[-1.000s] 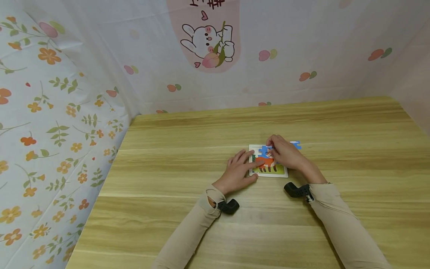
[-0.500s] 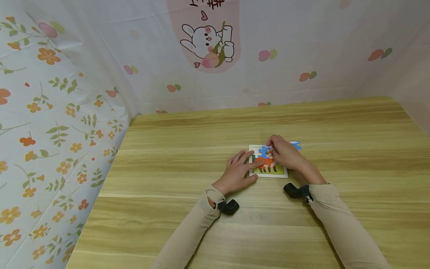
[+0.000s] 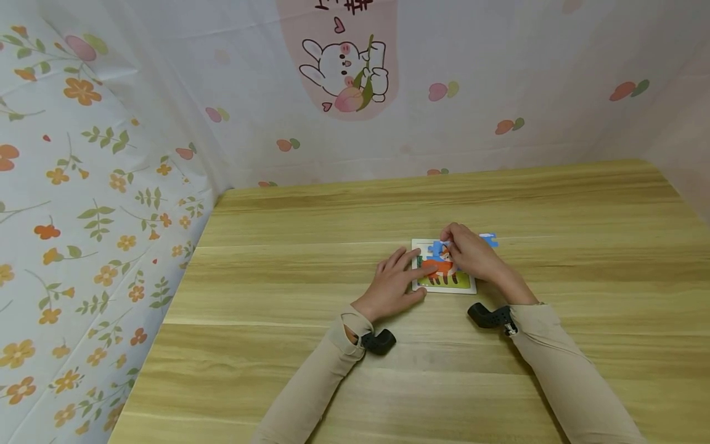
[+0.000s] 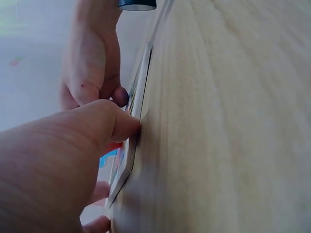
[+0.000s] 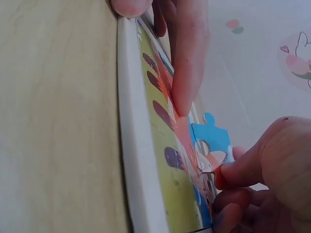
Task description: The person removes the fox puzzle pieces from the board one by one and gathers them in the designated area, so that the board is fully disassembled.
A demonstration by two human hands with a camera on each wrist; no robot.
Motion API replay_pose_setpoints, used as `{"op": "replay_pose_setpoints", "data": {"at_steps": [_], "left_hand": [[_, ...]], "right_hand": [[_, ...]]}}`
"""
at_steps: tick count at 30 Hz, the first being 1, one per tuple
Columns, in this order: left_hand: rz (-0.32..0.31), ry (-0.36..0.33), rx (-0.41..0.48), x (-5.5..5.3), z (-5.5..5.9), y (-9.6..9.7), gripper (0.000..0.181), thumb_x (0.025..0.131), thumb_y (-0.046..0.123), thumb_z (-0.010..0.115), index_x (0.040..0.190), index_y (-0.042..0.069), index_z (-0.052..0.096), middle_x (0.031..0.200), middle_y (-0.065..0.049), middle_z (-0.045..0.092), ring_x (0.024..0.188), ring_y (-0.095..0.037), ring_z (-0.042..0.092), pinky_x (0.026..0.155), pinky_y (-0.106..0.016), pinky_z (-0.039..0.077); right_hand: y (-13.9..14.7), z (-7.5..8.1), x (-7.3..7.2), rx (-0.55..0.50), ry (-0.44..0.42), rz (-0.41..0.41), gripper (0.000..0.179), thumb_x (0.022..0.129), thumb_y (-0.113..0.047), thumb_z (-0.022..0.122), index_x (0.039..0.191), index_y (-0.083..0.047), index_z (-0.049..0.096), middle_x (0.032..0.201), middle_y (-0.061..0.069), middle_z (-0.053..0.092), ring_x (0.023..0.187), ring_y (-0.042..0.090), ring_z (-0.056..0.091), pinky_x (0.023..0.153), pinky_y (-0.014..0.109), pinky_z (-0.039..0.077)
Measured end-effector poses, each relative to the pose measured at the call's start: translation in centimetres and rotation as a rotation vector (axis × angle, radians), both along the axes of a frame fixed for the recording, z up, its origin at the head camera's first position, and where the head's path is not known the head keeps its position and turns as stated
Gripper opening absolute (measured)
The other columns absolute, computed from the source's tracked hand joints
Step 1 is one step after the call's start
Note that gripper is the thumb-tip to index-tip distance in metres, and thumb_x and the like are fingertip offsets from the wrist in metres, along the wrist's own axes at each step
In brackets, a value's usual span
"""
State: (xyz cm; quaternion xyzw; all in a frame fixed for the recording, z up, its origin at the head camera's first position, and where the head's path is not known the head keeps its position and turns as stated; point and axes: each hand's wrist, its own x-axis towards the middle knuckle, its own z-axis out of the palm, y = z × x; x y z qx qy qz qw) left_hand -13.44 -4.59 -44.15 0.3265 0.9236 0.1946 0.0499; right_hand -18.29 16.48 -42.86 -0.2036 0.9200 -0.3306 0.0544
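A small jigsaw puzzle of an orange fox on green grass lies in a white-framed tray (image 3: 447, 291), right of the table's middle. My left hand (image 3: 386, 290) lies across its left side. One straight finger presses on the fox's body, and the thumb touches the tray's near edge, also seen in the left wrist view. My right hand (image 3: 476, 255) pinches a blue puzzle piece (image 5: 213, 137) with part of the fox's head on it. The right wrist view has this piece tilted up at the puzzle's upper part. My right fingers hide the tray's upper right corner.
A loose blue-and-white puzzle piece (image 3: 489, 239) lies on the wooden table (image 3: 310, 246) just beyond my right hand. Printed cloth (image 3: 233, 142) hangs behind the table and along its left side. Each wrist carries a black camera mount (image 3: 378, 341).
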Motion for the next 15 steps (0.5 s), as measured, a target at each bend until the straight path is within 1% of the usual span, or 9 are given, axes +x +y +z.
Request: {"op": "replay_pose_setpoints", "data": {"at_steps": [6,9,15], "left_hand": [[0.003,0.009,-0.006,0.06,0.26,0.1,0.044,0.094,0.03,0.05,0.138,0.029,0.047,0.149,-0.006,0.028,0.138,-0.029,0.015,0.102,-0.049,0.025],[0.003,-0.002,0.001,0.04,0.28,0.11,0.044,0.094,0.03,0.05,0.138,0.028,0.047,0.15,-0.006,0.027,0.138,-0.029,0.014,0.102,-0.05,0.024],[0.006,-0.001,0.009,0.0,0.14,-0.02,0.044,0.093,0.03,0.051,0.137,0.028,0.048,0.149,-0.007,0.027,0.139,-0.03,0.014,0.102,-0.049,0.024]], "right_hand": [[-0.06,0.01,0.09,-0.022,-0.014,-0.016,0.016,0.094,0.003,0.038,0.106,0.005,0.049,0.096,0.018,0.05,0.069,0.022,0.046,0.062,0.037,0.038],[-0.07,-0.04,0.07,-0.033,-0.018,-0.019,0.016,0.094,0.003,0.038,0.106,0.005,0.048,0.094,0.017,0.05,0.067,0.022,0.045,0.061,0.036,0.037],[0.21,-0.33,-0.19,-0.077,-0.003,-0.024,0.011,0.093,0.004,0.043,0.102,0.004,0.05,0.084,0.013,0.054,0.064,0.02,0.045,0.059,0.033,0.037]]}}
